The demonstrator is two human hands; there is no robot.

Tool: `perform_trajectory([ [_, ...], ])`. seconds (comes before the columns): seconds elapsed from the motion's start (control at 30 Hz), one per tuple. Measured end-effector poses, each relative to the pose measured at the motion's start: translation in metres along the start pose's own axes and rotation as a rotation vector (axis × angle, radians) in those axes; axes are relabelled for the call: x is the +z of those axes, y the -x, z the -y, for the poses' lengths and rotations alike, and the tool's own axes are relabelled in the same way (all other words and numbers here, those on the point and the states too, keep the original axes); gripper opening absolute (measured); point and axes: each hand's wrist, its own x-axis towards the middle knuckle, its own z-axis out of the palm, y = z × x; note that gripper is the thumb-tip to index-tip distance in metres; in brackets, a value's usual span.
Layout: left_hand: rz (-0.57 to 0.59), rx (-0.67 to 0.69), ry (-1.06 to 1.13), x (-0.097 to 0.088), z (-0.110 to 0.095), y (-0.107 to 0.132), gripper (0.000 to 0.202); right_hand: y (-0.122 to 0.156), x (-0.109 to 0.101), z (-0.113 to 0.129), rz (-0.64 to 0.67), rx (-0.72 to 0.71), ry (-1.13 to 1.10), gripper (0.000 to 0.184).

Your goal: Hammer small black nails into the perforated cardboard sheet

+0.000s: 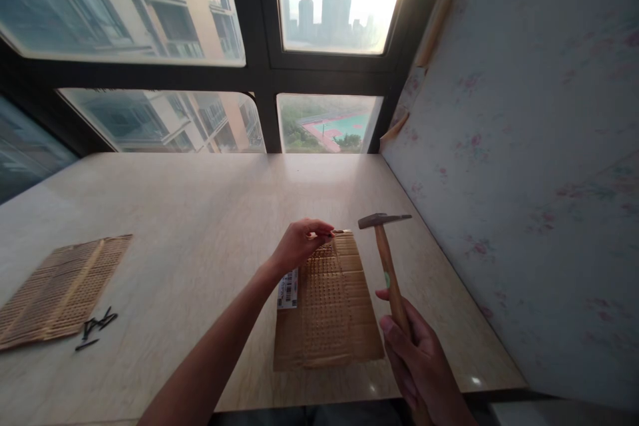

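My left hand is closed in a pinch at the far edge of a cardboard piece. Something small and dark is at its fingertips, too small to make out. Rows of small holes or dents cover the middle of the cardboard, and a white barcode label is stuck on its left side. My right hand grips the wooden handle of a hammer. The metal head is raised to the right of the cardboard's far edge, apart from it and from my left hand.
Several dark nails lie on the pale tabletop at the left. Beside them is a ribbed cardboard sheet. A floral-papered wall bounds the right side, and dark-framed windows stand at the back.
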Motion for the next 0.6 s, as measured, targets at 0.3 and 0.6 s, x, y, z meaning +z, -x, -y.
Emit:
perform_trajectory([
  [0.3, -0.02, 0.014, -0.066, 0.001, 0.005, 0.003, 0.016, -0.002, -0.001, -0.003, -0.01, 0.018, 0.007, 0.069],
  [0.6, -0.022, 0.056, -0.105, 0.004, 0.011, 0.006, 0.011, 0.001, -0.003, -0.004, 0.0, 0.034, 0.014, 0.07],
])
